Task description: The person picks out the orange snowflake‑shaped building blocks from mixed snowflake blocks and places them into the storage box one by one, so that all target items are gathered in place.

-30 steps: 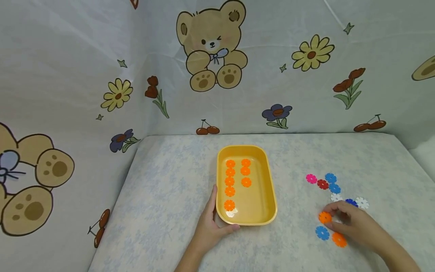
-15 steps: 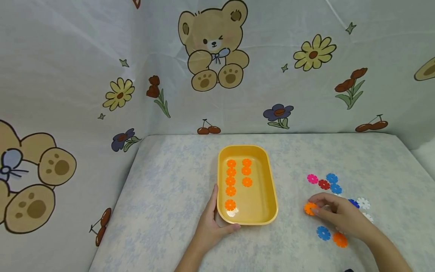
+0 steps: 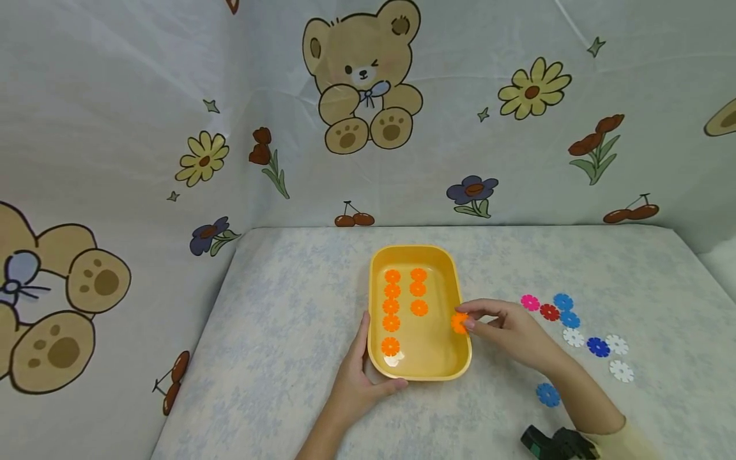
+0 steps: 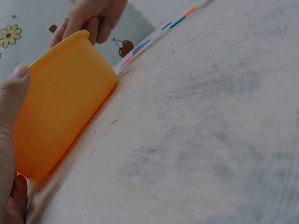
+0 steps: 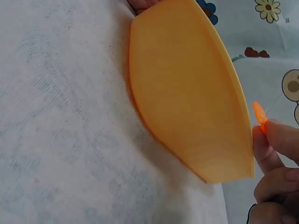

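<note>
A yellow plastic tray (image 3: 439, 354) stands on the table, with several orange flower-shaped discs (image 3: 391, 306) inside in two columns. My left hand (image 3: 356, 383) holds the tray at its near left corner, thumb along the front wall. Between thumb and fingertips, my right hand (image 3: 512, 326) pinches another orange flower disc (image 3: 459, 322) over the tray's right rim. In the right wrist view this disc (image 5: 259, 112) appears edge-on just above the rim. The left wrist view shows the tray's outer wall (image 4: 65, 98) beside my left thumb.
Right of the tray lie loose flower discs: a pink one (image 3: 530, 303), a red one (image 3: 549, 312), light blue ones (image 3: 563, 302), a dark blue one (image 3: 598, 347) and white ones (image 3: 621, 370). One light blue disc (image 3: 548, 395) lies by my right forearm. A patterned cloth (image 3: 402, 185) hangs behind.
My right hand has carried the orange disc from the loose pieces leftward to the tray's right rim. The forearm now covers the other loose orange disc. My left hand stays on the tray.
</note>
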The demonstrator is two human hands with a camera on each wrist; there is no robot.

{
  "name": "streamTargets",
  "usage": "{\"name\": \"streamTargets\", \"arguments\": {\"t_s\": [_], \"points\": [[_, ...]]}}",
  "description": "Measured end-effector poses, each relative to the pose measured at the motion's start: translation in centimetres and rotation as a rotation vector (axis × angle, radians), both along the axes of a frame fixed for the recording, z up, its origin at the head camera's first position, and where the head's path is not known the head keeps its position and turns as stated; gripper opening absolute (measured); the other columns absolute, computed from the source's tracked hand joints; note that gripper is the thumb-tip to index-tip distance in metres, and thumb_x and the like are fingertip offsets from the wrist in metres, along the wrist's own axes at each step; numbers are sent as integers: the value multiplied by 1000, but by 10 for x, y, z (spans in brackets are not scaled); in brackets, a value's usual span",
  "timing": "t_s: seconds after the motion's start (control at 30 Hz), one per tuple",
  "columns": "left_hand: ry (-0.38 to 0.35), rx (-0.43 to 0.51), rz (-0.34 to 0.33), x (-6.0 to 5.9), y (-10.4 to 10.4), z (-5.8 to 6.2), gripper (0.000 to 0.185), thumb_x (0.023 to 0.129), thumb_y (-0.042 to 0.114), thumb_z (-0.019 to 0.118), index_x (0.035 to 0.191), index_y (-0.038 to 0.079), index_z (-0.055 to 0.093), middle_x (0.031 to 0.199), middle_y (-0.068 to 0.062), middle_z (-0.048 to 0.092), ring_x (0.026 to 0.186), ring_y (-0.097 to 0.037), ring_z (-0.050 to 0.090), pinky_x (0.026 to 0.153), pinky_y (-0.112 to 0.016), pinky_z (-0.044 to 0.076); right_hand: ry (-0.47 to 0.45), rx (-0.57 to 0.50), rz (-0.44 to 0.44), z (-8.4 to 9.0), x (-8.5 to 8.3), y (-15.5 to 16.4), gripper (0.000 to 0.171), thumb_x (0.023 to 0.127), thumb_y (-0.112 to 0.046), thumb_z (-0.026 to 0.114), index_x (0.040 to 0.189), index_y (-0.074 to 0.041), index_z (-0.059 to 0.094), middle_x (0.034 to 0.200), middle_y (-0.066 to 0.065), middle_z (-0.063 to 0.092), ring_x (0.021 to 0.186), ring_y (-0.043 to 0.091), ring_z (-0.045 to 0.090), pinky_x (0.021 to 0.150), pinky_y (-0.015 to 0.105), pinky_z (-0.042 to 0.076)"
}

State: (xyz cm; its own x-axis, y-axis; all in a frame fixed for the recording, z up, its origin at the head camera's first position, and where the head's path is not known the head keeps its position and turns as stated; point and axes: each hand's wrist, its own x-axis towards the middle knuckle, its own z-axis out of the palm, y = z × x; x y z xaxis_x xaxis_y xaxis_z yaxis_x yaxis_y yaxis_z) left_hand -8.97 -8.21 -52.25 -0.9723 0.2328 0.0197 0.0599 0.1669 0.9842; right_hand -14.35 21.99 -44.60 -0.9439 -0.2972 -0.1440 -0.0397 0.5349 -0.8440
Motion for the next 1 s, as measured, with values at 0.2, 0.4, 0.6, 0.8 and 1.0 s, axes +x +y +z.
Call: {"name": "streamTargets", "arguments": {"t_s": [0.2,0.4,0.6,0.8,1.0], "points": [[-1,18,-5,0,0,1,120,75,26,89,161,29,6,166,14,11,153,-12,18,115,-10,19,90,111,63,9,-12,-26,23,93,-22,70,115,-19,74,99,-6,72,74,18,52,59,21,43],[-17,0,-1,0,0,0,120,75,28,89,161,29,6,166,16,11,152,-9,18,115,-10,19,166,233,96,10,-17,-48,19,90,-20,73,109,-24,76,91,-10,65,87,19,47,68,24,40],[-16,-6,-4,0,-1,0,120,75,29,88,161,28,5,166,15,10,152,-9,18,115,-10,19,296,338,78,4,-17,-67,19,82,-23,81,101,-25,79,84,-17,69,82,16,43,80,39,26],[-12,-7,-4,0,-1,1,120,75,30,89,161,29,5,166,15,10,152,-10,18,115,-10,20,322,377,71,-4,-16,-77,19,80,-23,83,98,-20,81,88,-12,75,81,14,43,95,54,21],[-21,-5,-4,-1,-1,1,120,75,30,89,161,30,5,166,17,11,152,-6,18,115,-11,19,415,519,51,-15,-16,-83,15,79,-25,84,93,-19,82,86,-8,76,78,16,43,96,58,24]]}}
